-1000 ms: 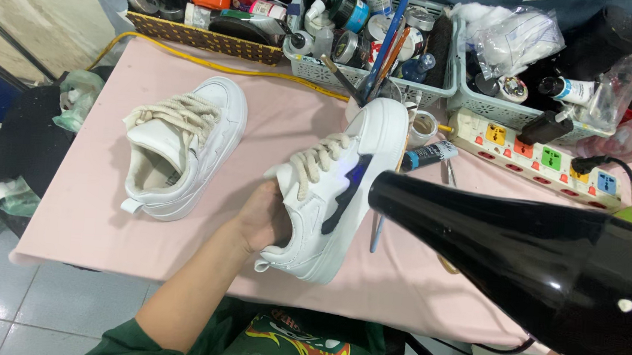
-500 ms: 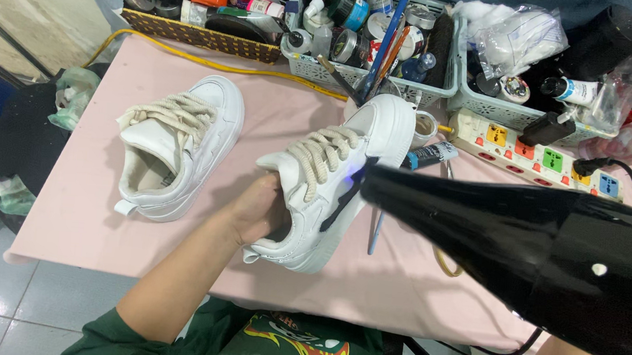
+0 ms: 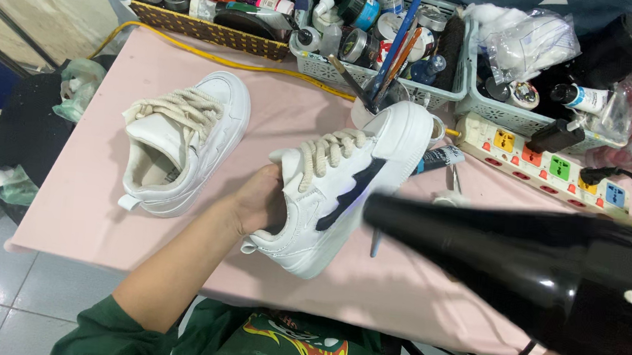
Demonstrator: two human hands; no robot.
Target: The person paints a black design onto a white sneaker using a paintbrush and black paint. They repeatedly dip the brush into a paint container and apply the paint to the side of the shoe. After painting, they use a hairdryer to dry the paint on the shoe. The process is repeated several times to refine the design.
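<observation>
While left hand (image 3: 257,207) grips shoe (image 3: 338,187) heel | right hand unseen behind dryer (image 3: 534,270), grip untellable | keep nozzle off leather, sweeping.

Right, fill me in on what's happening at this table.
A person's left hand is tucked into the opening of a white sneaker with a dark side mark, holding it tilted above the pink table. A black hair dryer points its nozzle at the shoe's side; the right hand holding it is out of view. The second white sneaker rests on the table to the left, untouched.
</observation>
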